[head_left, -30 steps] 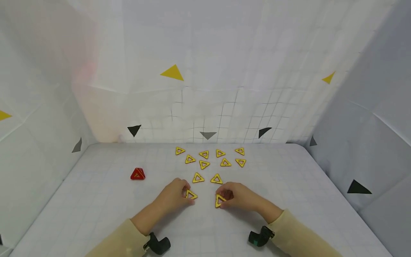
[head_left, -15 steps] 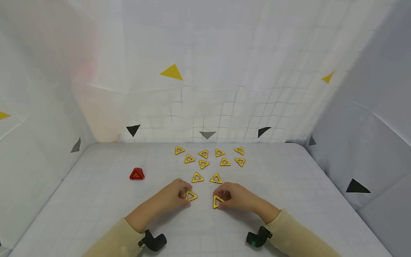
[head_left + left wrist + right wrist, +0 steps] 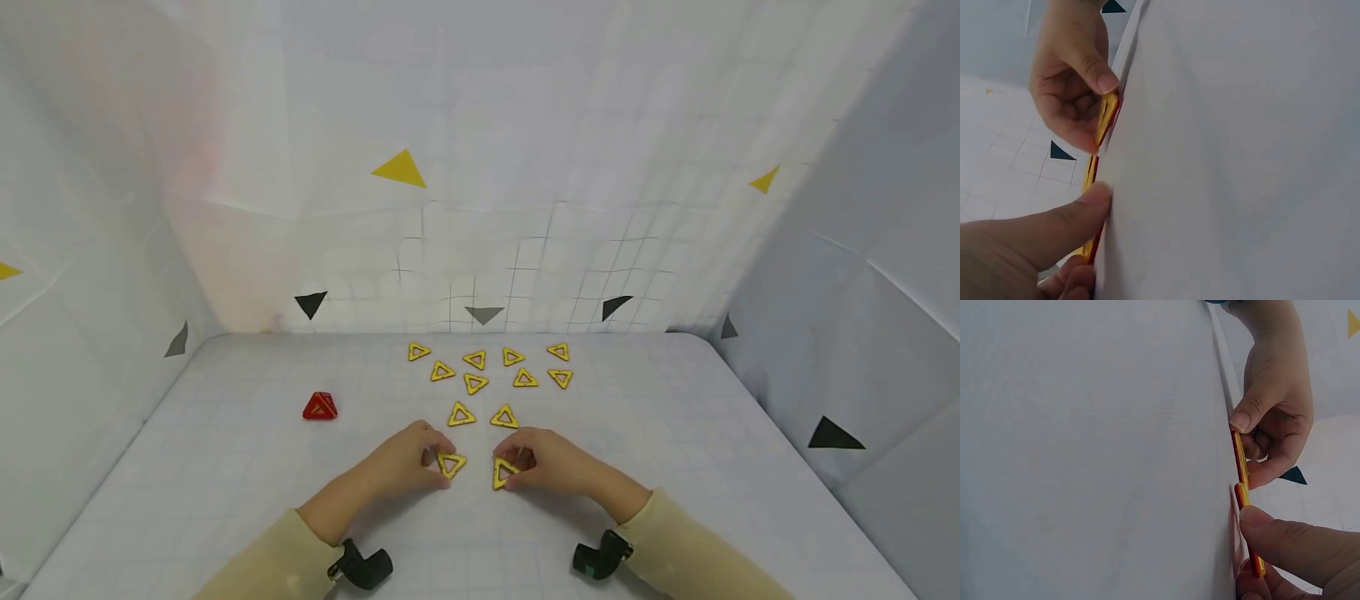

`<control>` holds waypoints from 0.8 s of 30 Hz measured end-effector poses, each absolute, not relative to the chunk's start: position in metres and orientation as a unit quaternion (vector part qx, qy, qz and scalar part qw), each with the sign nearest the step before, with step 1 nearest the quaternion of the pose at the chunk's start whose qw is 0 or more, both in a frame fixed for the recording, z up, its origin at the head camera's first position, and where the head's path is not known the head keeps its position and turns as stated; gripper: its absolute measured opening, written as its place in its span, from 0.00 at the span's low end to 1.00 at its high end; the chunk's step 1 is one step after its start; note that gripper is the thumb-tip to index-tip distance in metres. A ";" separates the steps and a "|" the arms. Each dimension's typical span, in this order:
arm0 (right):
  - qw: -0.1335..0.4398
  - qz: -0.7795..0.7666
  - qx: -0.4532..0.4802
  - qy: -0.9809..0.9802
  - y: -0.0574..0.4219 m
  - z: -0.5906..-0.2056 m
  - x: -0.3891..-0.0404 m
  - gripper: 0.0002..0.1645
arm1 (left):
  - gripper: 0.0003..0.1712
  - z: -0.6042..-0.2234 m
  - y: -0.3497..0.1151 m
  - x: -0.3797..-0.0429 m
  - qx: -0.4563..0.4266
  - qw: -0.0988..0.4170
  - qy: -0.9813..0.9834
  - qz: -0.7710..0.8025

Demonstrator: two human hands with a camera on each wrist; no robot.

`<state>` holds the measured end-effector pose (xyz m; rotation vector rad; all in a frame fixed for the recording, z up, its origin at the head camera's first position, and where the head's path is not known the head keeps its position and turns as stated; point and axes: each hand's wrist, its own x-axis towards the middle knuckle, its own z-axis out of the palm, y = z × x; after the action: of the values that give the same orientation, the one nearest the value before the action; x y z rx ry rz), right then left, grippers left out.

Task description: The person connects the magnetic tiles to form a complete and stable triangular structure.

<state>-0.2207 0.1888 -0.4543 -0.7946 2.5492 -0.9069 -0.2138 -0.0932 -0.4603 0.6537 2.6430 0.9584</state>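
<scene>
In the head view my left hand (image 3: pixel 401 462) pinches a yellow hollow triangle tile (image 3: pixel 458 468) between thumb and fingers, one corner aimed toward me. Just to its right, my right hand (image 3: pixel 555 463) grips a second hollow triangle tile (image 3: pixel 497 474) by its right side. A narrow gap separates the two tiles there. Seen edge-on in the left wrist view, the left hand's tile (image 3: pixel 1089 249) shows yellow on one face and red on the other. In the right wrist view the right hand's tile (image 3: pixel 1249 544) has the same two colours. Both stay close to the tabletop.
Several more yellow triangle tiles (image 3: pixel 505 416) lie flat beyond the hands, spread toward the back of the white table (image 3: pixel 225 492). A small red pyramid (image 3: pixel 320 407) stands to the left. White sheeting (image 3: pixel 480 242) with coloured triangle marks rises behind the table and at both sides.
The left hand's tile has turned, so a corner that pointed right now points toward me, and it sits slightly nearer. My right hand has moved its tile a little left, narrowing the gap.
</scene>
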 end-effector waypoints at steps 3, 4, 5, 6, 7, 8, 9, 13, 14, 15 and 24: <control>0.159 -0.322 -0.284 0.889 0.187 -0.454 -0.221 0.23 | 0.19 -0.460 -0.089 -0.212 0.236 0.115 0.908 0.327; 0.157 -0.322 -0.287 0.888 0.187 -0.455 -0.221 0.23 | 0.19 -0.460 -0.088 -0.211 0.240 0.111 0.907 0.326; 0.155 -0.322 -0.288 0.888 0.186 -0.455 -0.220 0.23 | 0.18 -0.460 -0.087 -0.211 0.245 0.107 0.907 0.326; 0.155 -0.322 -0.289 0.888 0.186 -0.455 -0.220 0.23 | 0.18 -0.460 -0.087 -0.211 0.247 0.105 0.907 0.325; 0.154 -0.321 -0.291 0.888 0.185 -0.455 -0.220 0.23 | 0.18 -0.461 -0.086 -0.211 0.249 0.103 0.907 0.323; 0.154 -0.321 -0.291 0.888 0.185 -0.455 -0.220 0.22 | 0.17 -0.460 -0.086 -0.210 0.250 0.102 0.908 0.322; 0.155 -0.320 -0.290 0.888 0.184 -0.454 -0.221 0.22 | 0.17 -0.460 -0.086 -0.210 0.250 0.103 0.908 0.321; 0.159 -0.320 -0.288 0.888 0.182 -0.453 -0.221 0.22 | 0.18 -0.461 -0.083 -0.210 0.256 0.105 0.906 0.321; 0.159 -0.321 -0.288 0.888 0.182 -0.452 -0.220 0.22 | 0.18 -0.460 -0.082 -0.210 0.257 0.105 0.906 0.319; 0.161 -0.322 -0.288 0.887 0.182 -0.452 -0.220 0.22 | 0.18 -0.461 -0.081 -0.210 0.260 0.104 0.906 0.318; 0.164 -0.321 -0.292 0.886 0.177 -0.452 -0.222 0.21 | 0.17 -0.462 -0.075 -0.211 0.281 0.094 0.903 0.313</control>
<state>-0.2217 0.1770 -0.4520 -0.8328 2.5262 -0.9153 -0.2106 -0.0746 -0.4620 0.8326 2.6770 0.9275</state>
